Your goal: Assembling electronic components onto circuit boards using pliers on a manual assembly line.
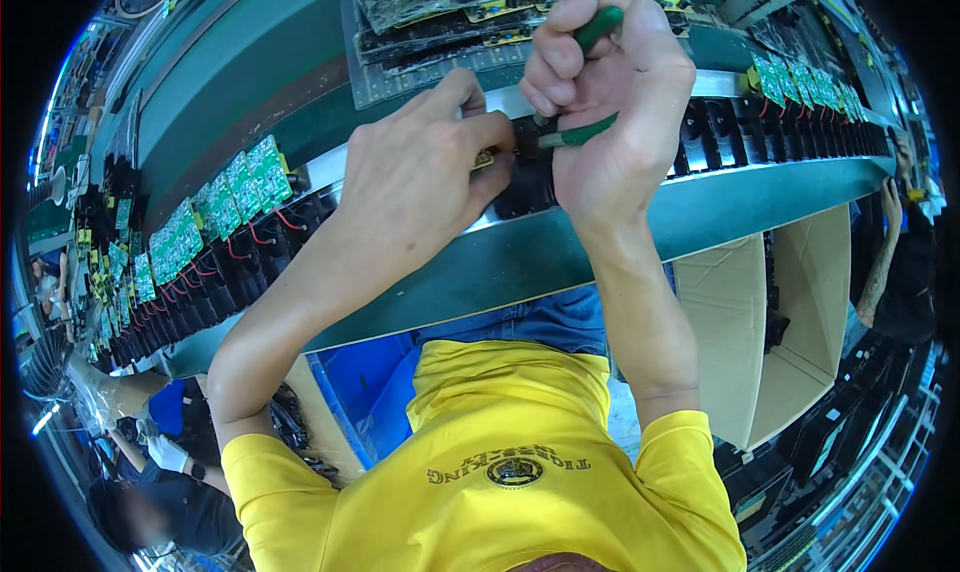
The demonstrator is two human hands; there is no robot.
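My right hand (628, 122) is closed around green-handled pliers (588, 130), one handle rising past the curled fingers. The metal jaws point left, toward my left hand, and meet a small dark part there. Thumb and fingers of my left hand (415, 162) are bent together at a black housing (525, 190) in the row on the bench. A bit of yellow part shows between those fingers; exactly what they pinch is mostly hidden. Green circuit boards (265, 172) with red wires stand along the row to the left.
Bagged boards (440, 7) lie stacked behind my hands. More upright boards (790, 80) line the row at right. An open cardboard box (720, 342) and a blue bin (350, 397) sit below the green bench edge (500, 272). Other people's arms (880, 262) show at both sides.
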